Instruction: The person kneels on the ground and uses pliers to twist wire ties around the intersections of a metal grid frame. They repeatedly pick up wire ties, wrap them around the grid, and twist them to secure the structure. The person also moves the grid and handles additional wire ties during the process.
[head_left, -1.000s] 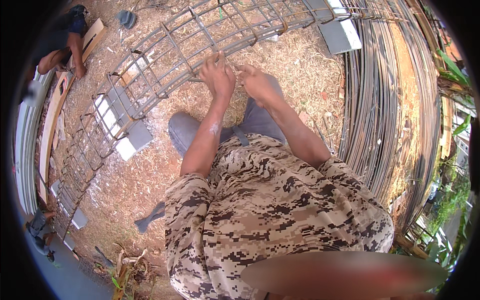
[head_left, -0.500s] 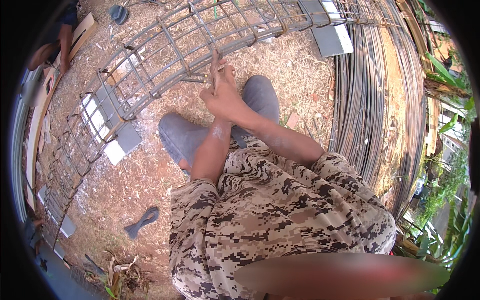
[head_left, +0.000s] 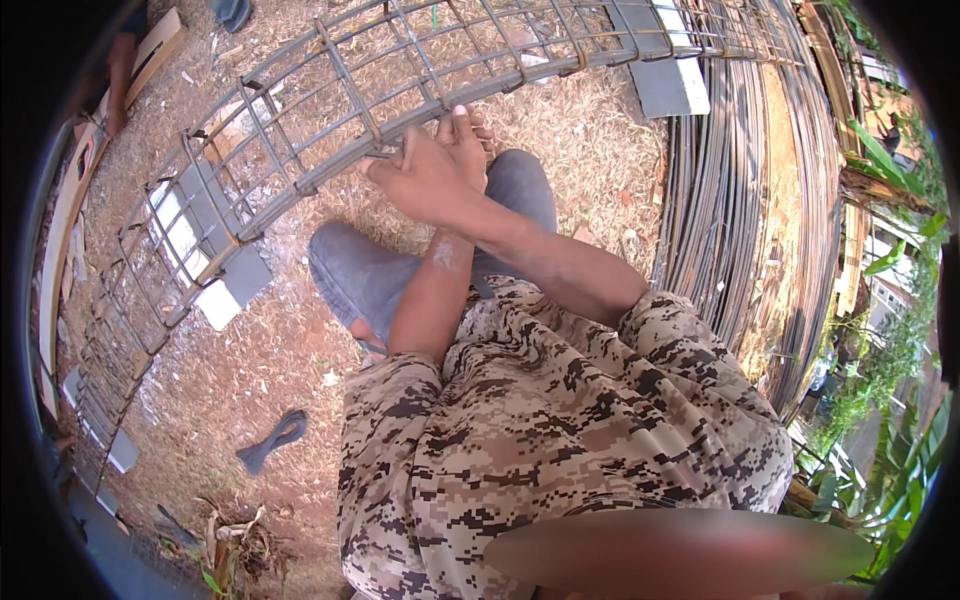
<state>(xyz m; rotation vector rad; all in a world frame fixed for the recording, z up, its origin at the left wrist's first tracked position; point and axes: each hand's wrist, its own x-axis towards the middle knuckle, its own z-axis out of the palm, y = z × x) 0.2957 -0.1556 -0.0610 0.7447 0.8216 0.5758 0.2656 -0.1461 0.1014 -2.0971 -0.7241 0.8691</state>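
A long cage of steel reinforcing bars [head_left: 350, 80] arcs across the ground in front of my knees. My forearms cross just below its near edge. My right hand [head_left: 425, 180] lies over my left wrist with its fingers curled; a thin dark metal piece [head_left: 381, 154] shows beside them, but its kind is hidden. Beyond it, my left hand [head_left: 468, 145] has bent fingers close against the near bars; what they hold, if anything, cannot be made out.
Grey-and-white blocks [head_left: 670, 88] sit under the cage at right, with another block [head_left: 236, 290] at left. Long rods [head_left: 715, 200] are stacked on the right. A dark looped bundle [head_left: 273, 440] lies on the ground. Another person's arm [head_left: 120, 85] reaches over a wooden plank [head_left: 75, 220] at far left.
My right hand has turned and shifted slightly left, now lying across my left wrist. My left fingers have moved a little right along the near bars. The view has shifted slightly.
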